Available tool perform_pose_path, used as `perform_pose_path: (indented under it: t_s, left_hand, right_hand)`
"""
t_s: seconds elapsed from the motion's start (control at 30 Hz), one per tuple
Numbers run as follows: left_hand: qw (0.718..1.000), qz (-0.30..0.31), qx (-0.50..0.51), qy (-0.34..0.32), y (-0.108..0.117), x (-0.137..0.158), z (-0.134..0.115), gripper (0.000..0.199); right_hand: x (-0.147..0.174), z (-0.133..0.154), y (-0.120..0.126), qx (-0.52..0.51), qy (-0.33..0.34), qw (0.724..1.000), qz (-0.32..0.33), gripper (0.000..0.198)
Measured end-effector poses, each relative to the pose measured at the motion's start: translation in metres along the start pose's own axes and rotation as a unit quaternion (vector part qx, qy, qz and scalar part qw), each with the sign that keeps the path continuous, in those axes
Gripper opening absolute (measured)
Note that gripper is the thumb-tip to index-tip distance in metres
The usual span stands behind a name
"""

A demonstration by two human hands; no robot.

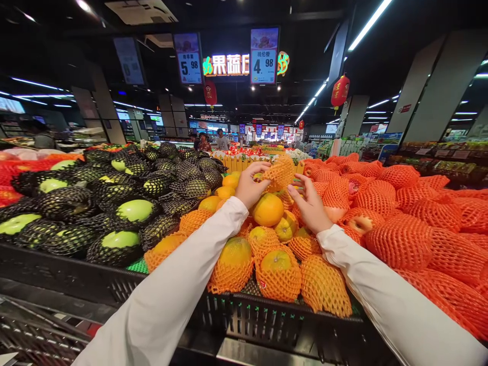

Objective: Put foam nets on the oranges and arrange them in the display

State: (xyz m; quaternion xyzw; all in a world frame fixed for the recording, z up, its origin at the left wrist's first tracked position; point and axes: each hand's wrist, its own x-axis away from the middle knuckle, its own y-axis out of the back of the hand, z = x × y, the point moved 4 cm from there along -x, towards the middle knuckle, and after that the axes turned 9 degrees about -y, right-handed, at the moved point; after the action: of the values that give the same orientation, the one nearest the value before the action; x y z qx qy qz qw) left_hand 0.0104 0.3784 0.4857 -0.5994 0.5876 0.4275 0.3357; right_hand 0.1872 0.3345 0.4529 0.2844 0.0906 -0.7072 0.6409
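Above the pile of oranges, my left hand (251,184) is closed, its fingers and thumb gripping an orange foam fruit net (281,173). The net looks rounded; whether a fruit sits inside I cannot tell. On its other side my right hand (309,201) is open, with thumb and fingers apart close to the net. Just below lies a bare orange (268,209). Several oranges in foam nets, such as one netted orange (279,272), fill the front of the black crate (267,317).
Green apples (135,210) in black nets lie to the left. Fruit in red foam nets (400,249) is heaped to the right. A metal cart (34,325) stands at the lower left. Price signs (264,56) hang overhead, and people (222,140) are far back.
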Motion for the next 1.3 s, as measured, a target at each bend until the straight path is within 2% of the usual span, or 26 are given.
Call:
perform_pose_path:
  t_s: [0.13,0.2,0.23,0.37,0.47,0.53,0.7,0.77,0.83,0.9,1.0,1.1,1.2,1.3]
  left_hand:
    - [0.998,0.045,0.0,-0.045,-0.004,0.002,-0.008,0.018]
    - [0.997,0.06,-0.005,-0.048,-0.006,0.002,-0.01,0.02]
    - [0.997,0.059,-0.01,-0.042,-0.005,0.002,-0.011,0.02]
    - [0.996,-0.013,-0.084,0.026,0.005,0.0,-0.008,0.021]
    - [0.981,-0.06,-0.161,0.088,0.014,0.001,-0.002,0.025]
    - [0.974,-0.055,-0.176,0.13,0.015,0.002,0.004,0.023]
    - [0.978,0.012,-0.061,0.199,0.003,0.006,0.015,0.017]
    - [0.977,0.018,-0.011,0.212,-0.001,0.007,0.013,0.021]
    - [0.973,0.007,0.044,0.228,-0.004,0.008,0.009,0.023]
    - [0.961,-0.008,0.116,0.252,-0.006,0.008,0.005,0.025]
    - [0.929,-0.041,0.233,0.285,-0.007,0.008,-0.001,0.023]
    - [0.904,-0.048,0.312,0.289,-0.005,0.007,-0.009,0.019]
    - [0.904,-0.026,0.32,0.282,-0.003,0.006,-0.016,0.025]
    - [0.924,-0.015,0.28,0.258,0.0,0.003,-0.021,0.032]
  right_hand:
    - [0.001,0.001,0.001,-0.021,0.05,0.998,-0.01,0.083]
    - [0.002,0.002,0.003,0.02,0.083,0.996,-0.031,0.081]
    - [0.001,0.002,0.004,0.047,0.095,0.993,-0.044,0.074]
    - [0.001,0.008,0.008,0.092,0.118,0.986,-0.08,0.032]
    - [0.004,0.015,0.009,0.076,0.118,0.987,-0.08,0.027]
    - [0.007,0.019,0.006,0.068,0.119,0.989,-0.052,0.031]
    - [0.01,0.019,0.001,0.0,0.116,0.992,0.045,0.034]
    - [0.009,0.018,0.0,-0.019,0.111,0.991,0.069,0.029]
    - [0.009,0.018,-0.002,-0.013,0.107,0.99,0.086,0.033]
    - [0.009,0.018,-0.003,0.017,0.106,0.991,0.079,0.04]
    - [0.008,0.017,-0.002,0.058,0.101,0.992,0.046,0.035]
    - [0.006,0.013,-0.001,0.05,0.101,0.993,0.033,0.031]
    - [0.006,0.012,-0.001,0.026,0.115,0.992,0.037,0.033]
    - [0.008,0.014,-0.001,0.012,0.118,0.993,0.027,0.038]
